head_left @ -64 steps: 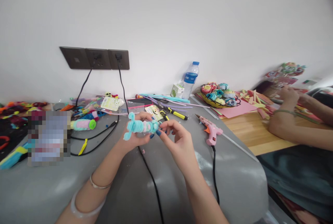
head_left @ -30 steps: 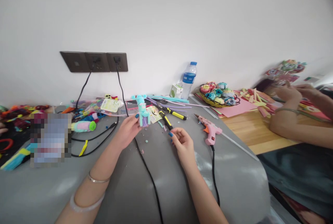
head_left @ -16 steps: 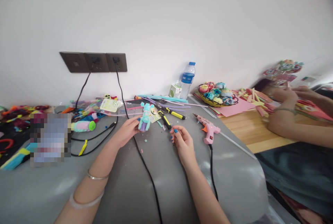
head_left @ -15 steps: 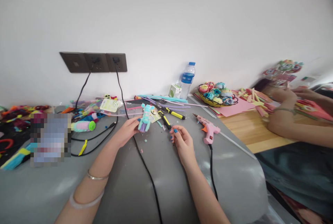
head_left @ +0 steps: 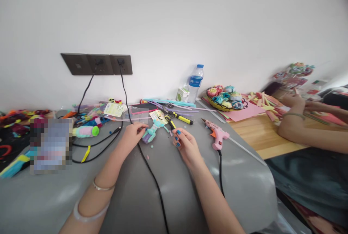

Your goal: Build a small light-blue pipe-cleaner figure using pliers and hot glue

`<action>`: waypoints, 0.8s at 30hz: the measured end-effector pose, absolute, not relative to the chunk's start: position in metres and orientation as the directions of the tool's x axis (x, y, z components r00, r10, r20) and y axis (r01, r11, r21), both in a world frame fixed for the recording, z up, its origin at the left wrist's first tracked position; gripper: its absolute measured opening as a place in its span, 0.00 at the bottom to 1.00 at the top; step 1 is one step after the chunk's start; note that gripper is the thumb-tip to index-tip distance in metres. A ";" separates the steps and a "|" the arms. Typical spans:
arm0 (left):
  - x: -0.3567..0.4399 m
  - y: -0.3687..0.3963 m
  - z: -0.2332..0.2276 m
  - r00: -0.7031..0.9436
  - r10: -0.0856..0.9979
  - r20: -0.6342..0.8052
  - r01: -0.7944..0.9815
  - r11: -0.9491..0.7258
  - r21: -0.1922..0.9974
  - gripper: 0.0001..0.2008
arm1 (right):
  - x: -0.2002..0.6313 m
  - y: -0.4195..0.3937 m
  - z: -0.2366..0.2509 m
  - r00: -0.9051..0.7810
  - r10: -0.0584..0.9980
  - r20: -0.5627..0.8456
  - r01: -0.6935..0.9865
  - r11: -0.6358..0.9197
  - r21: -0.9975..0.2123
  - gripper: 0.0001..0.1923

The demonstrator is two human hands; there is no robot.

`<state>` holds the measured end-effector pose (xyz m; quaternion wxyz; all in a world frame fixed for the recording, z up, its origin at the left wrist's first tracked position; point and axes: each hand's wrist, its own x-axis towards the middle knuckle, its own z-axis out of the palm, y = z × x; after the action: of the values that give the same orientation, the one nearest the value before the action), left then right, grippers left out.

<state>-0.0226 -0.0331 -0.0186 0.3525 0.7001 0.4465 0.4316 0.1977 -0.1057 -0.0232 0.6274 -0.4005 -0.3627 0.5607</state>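
A small turquoise fuzzy figure with lilac at its lower end, apparently a pipe-cleaner doll [head_left: 154, 131], leans over to the right at the fingertips of my left hand [head_left: 133, 136], which is closed on its left side. My right hand [head_left: 187, 147], with blue nails, has thumb and fingers pinched together just right of the doll. Whatever may be in that pinch is too small to make out. Beyond the right fingertips lie pliers with yellow and black handles [head_left: 184, 119]. A pink glue gun [head_left: 217, 134] rests to the right of this hand.
Pipe cleaners [head_left: 174, 103], a water bottle [head_left: 195, 83] and a small box [head_left: 182, 95] stand or lie along the wall. A basket of paper flowers [head_left: 227, 99] is at the back right. Black cords [head_left: 152, 176] cross the grey table. A co-worker's arm [head_left: 304, 128] reaches in at right.
The doll has gone from upright to tilted, its top now toward the right and lower. My right hand has shifted slightly left and up, nearer the doll.
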 end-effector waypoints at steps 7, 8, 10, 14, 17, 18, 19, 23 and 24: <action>-0.004 -0.054 0.004 0.312 0.853 0.418 0.245 -0.498 0.832 0.08 | 0.184 -0.104 -0.022 0.005 0.999 0.032 -0.374 0.032 -0.927 0.19; -0.001 -0.056 0.005 0.339 0.835 0.433 0.223 -0.519 0.825 0.07 | 0.182 -0.104 -0.023 -0.002 0.999 0.045 -0.351 0.042 -0.936 0.19; 0.003 -0.060 0.006 0.379 0.806 0.455 0.192 -0.549 0.813 0.06 | 0.180 -0.104 -0.026 -0.015 0.998 0.062 -0.308 0.054 -0.950 0.19; 0.003 -0.059 0.002 0.374 0.798 0.473 0.172 -0.561 0.810 0.04 | 0.179 -0.104 -0.032 -0.023 0.998 0.055 -0.260 0.048 -0.965 0.19; 0.001 -0.057 0.000 0.374 0.794 0.479 0.156 -0.563 0.812 0.04 | 0.180 -0.104 -0.035 -0.022 0.998 0.060 -0.244 0.053 -0.968 0.19; 0.001 -0.057 0.000 0.383 0.790 0.478 0.153 -0.565 0.811 0.04 | 0.181 -0.104 -0.035 -0.020 0.998 0.063 -0.235 0.057 -0.970 0.19; 0.000 -0.057 0.000 0.394 0.786 0.476 0.154 -0.567 0.809 0.04 | 0.181 -0.104 -0.035 -0.018 0.998 0.065 -0.224 0.059 -0.973 0.19; 0.000 -0.060 0.003 0.425 0.767 0.481 0.194 -0.596 0.779 0.06 | 0.182 -0.107 -0.033 -0.011 0.998 0.066 -0.204 0.063 -0.977 0.20; 0.000 -0.060 0.004 0.433 0.759 0.486 0.207 -0.608 0.766 0.07 | 0.182 -0.107 -0.032 -0.015 0.998 0.064 -0.219 0.059 -0.974 0.19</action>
<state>-0.0004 -0.0602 0.0036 0.3178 0.7844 0.3080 0.4345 0.1818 -0.1075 -0.0320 0.5615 -0.4207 -0.4630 0.5416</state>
